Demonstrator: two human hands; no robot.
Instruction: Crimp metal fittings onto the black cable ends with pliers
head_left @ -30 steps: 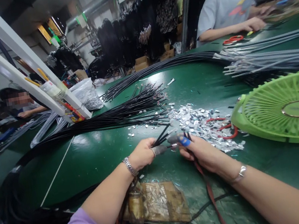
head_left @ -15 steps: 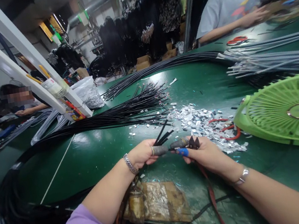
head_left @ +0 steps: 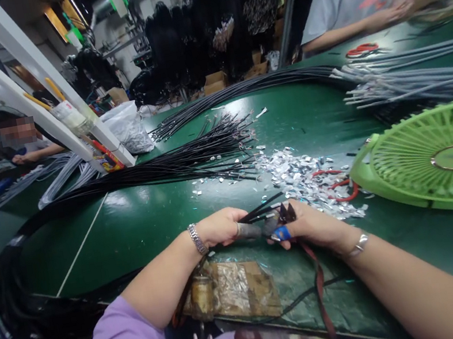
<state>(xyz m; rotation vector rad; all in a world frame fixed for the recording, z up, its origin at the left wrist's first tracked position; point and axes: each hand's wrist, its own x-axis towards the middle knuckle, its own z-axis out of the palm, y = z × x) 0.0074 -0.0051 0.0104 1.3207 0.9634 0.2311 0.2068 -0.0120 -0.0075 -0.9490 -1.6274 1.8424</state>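
My left hand [head_left: 223, 227], a grey wrap on one finger, is closed around a few thin black cables [head_left: 265, 206] whose ends point up to the right. My right hand [head_left: 301, 223] meets it fingertip to fingertip, pinched where the cables pass; the exact pinch point is hidden. Blue tape covers its thumb and grey tape another finger. Two short dark points of what looks like a pair of nippers [head_left: 286, 213] stick up out of the right hand. A dark red strip [head_left: 320, 281] hangs below that hand.
Silvery foil scraps [head_left: 292, 172] lie beyond my hands, with red-handled tool grips [head_left: 346, 189] among them. A green fan [head_left: 431, 162] stands right. Black cable bundles [head_left: 173, 164] and grey cables [head_left: 412, 81] cross the green table [head_left: 151, 218]. Taped cardboard [head_left: 243, 289] lies near me. Two people sit across.
The held cables have tilted lower, to the right, and now reach over the right fingers. Both hands stay close together. The whole view has shifted slightly.
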